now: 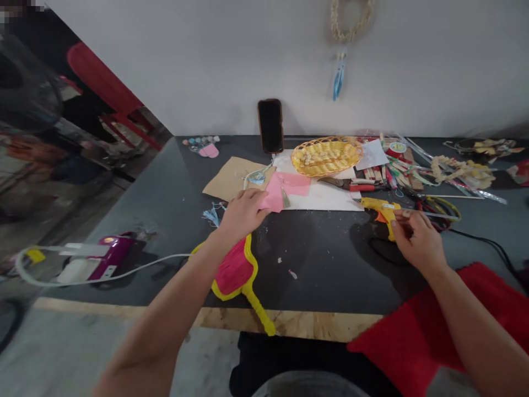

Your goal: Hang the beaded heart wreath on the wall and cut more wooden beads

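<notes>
My left hand [243, 212] is closed on the edge of a pink sheet [275, 194], paper or felt; a small greenish tassel [285, 198] lies against it. Under my left forearm rests a fan-shaped piece [235, 268] with a magenta face and a yellow wrapped rim and handle. A light blue tassel [212, 215] is just left of that wrist. My right hand [419, 240] grips a yellow glue gun [382, 208] from behind, its nozzle pointing left over the end of a white sheet [326, 197]. A glue stick [433, 215] sticks out of its back.
Behind are a yellow woven basket [326, 157], red-handled pliers [361, 188], a leaning phone [271, 127] and brown paper [231, 177]. A purple power strip [111, 256] with a white cable sits left. Red cloth [413, 336] hangs over the front right edge.
</notes>
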Available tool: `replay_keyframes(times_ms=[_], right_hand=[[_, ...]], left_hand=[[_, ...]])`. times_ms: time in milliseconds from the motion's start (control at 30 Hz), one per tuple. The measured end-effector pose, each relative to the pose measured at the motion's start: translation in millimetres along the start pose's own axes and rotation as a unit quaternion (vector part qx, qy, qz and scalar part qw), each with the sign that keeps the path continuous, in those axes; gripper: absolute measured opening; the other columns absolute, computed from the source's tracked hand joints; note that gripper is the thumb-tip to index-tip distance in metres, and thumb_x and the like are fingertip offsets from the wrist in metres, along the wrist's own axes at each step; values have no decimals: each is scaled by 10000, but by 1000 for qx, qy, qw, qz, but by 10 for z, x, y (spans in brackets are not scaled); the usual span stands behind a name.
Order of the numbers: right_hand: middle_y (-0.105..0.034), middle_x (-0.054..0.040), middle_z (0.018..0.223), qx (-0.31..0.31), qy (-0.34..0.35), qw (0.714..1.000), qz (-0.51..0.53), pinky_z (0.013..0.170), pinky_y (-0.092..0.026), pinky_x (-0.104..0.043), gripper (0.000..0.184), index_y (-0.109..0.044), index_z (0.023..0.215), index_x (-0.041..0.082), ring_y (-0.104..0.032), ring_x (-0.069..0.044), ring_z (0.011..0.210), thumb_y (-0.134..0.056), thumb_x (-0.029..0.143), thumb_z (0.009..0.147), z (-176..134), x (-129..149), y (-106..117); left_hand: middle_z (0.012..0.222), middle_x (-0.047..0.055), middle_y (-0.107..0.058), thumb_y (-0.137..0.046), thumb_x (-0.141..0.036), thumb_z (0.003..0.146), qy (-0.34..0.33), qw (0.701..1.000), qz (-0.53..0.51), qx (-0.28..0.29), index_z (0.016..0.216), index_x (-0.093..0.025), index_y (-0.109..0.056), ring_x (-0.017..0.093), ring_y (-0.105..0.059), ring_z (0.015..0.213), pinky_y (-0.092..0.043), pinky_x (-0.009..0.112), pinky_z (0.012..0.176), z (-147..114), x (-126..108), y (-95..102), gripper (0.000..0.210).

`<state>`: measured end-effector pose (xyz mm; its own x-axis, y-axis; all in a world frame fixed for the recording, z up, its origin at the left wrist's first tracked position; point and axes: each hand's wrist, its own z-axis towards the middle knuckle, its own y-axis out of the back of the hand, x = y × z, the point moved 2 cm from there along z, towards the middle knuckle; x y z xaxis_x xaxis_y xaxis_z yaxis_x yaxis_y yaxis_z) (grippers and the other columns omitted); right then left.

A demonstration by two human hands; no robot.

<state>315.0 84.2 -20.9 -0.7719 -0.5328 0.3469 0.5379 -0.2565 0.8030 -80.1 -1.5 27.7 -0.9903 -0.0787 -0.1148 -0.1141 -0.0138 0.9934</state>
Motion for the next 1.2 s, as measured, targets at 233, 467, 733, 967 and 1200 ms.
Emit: replay_keyframes(times_ms=[233, 467, 733, 967, 1200], right_hand=[[-676, -126, 1022, 0, 2, 1000, 5, 768, -553, -371, 157, -582, 962, 202, -664, -249, 946, -501, 322, 900, 12, -14, 9], [-682, -110, 1028, 16, 14, 1000, 16, 828, -547, -372, 105, -552, 946, 221, -650, -241, 994, -481, 290, 913, 15, -2, 13], [-678, -96, 1007, 24, 5, 999, 25, 892, -537, -382, 129, -561, 962, 234, -642, -237, 1037, -454, 295, 926, 33, 12, 41], [-675, -94, 992, 24, 20, 998, 58, 822, -556, -352, 133, -577, 962, 224, -652, -225, 1006, -455, 264, 927, 62, 43, 116], [-670, -87, 1002, 18, 14, 995, 101, 727, -562, -317, 103, -559, 972, 230, -661, -210, 950, -470, 235, 920, 68, 3, 172]], left_hand=[[1458, 121, -469, -498, -394, 909, -31, 998, 28, 43, 1362, -215, -482, 332, -406, 1339, -390, 504, 1042, 216, -211, -131, 488], [1375, 113, -555, -474, -326, 909, -79, 997, 9, -13, 1306, -177, -543, 301, -451, 1293, -354, 457, 1077, 508, -433, -220, 430], [1241, 140, -621, -385, -193, 918, -93, 991, -14, -95, 1247, -135, -593, 266, -523, 1197, -388, 407, 1035, 1081, -638, -72, 393], [1204, 135, -644, -434, -66, 842, -70, 996, 37, -33, 1176, -152, -649, 252, -599, 1104, -451, 345, 932, 1909, -714, 27, 407], [1080, 150, -694, -525, -92, 797, -89, 994, 54, 26, 969, -158, -734, 288, -631, 1034, -468, 357, 866, 2082, -762, -108, 278]])
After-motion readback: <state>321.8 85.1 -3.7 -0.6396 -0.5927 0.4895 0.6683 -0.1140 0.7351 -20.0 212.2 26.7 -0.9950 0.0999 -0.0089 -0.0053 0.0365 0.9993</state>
